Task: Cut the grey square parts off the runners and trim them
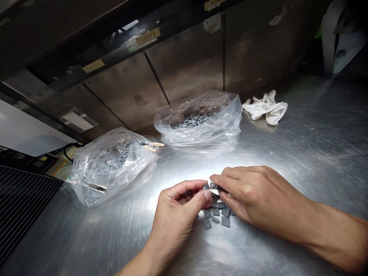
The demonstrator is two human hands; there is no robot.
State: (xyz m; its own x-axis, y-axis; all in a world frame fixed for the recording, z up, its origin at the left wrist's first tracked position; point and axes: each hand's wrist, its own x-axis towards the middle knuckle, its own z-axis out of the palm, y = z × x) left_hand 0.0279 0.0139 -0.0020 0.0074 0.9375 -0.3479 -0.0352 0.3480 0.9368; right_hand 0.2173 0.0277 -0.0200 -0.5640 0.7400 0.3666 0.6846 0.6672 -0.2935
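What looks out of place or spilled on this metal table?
Nothing looks clearly damaged. The gray pieces lie loosely scattered, perhaps deliberately. Oddest are the cream-handled tool and slim cutter-like tool left on the left plastic bag. A crumpled white glove or cloth lies beside the other bag, maybe just tossed there.

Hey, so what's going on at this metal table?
A person's left hand pinches a small gray piece while the right hand holds a partly hidden metal tool at it. Loose gray pieces lie just below on the metal table. Two clear bags with more gray pieces sit behind.
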